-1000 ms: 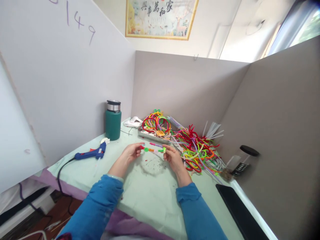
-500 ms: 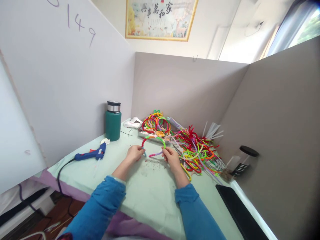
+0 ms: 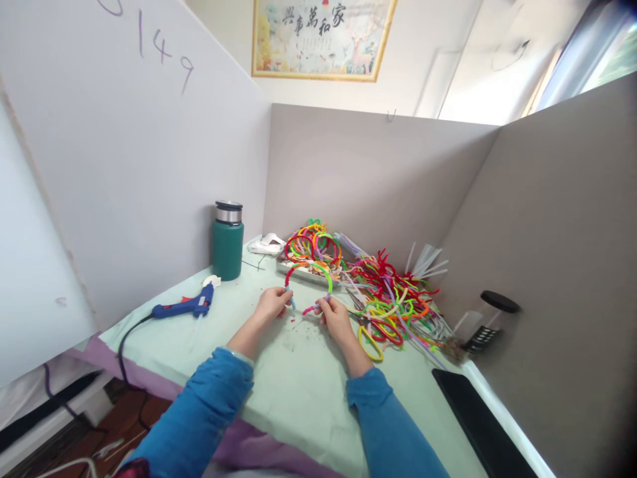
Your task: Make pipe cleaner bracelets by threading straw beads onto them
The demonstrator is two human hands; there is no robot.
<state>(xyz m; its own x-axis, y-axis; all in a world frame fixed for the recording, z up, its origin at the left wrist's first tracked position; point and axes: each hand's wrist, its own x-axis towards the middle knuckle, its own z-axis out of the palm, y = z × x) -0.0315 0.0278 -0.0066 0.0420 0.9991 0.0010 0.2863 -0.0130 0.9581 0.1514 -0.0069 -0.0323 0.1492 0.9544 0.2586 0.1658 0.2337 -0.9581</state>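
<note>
Between my hands stands an arched band wrapped in coloured pipe cleaners (image 3: 329,282), red on the left, green on the right, with a pale blue left end and a purple and pink right end. My left hand (image 3: 275,303) pinches the blue end. My right hand (image 3: 333,313) pinches the purple stretch, and the pink tip pokes out to the left of its fingers. Yellow-handled scissors (image 3: 371,345) and a red-handled pair (image 3: 391,332) lie just right of my right hand, partly under loose pipe cleaners. Dark specks are scattered on the table below the band.
A metal tray (image 3: 293,269) with several coloured loops sits behind the band. A heap of pipe cleaners (image 3: 393,285) spreads to its right. A blue glue gun (image 3: 182,307) and a green bottle (image 3: 227,245) are at left. A clear jar (image 3: 485,322) and a black slab (image 3: 478,411) are at right.
My right hand has shifted slightly left, from beside the green part onto the purple stretch, so less of the pink and purple end shows. The left hand keeps its pinch.
</note>
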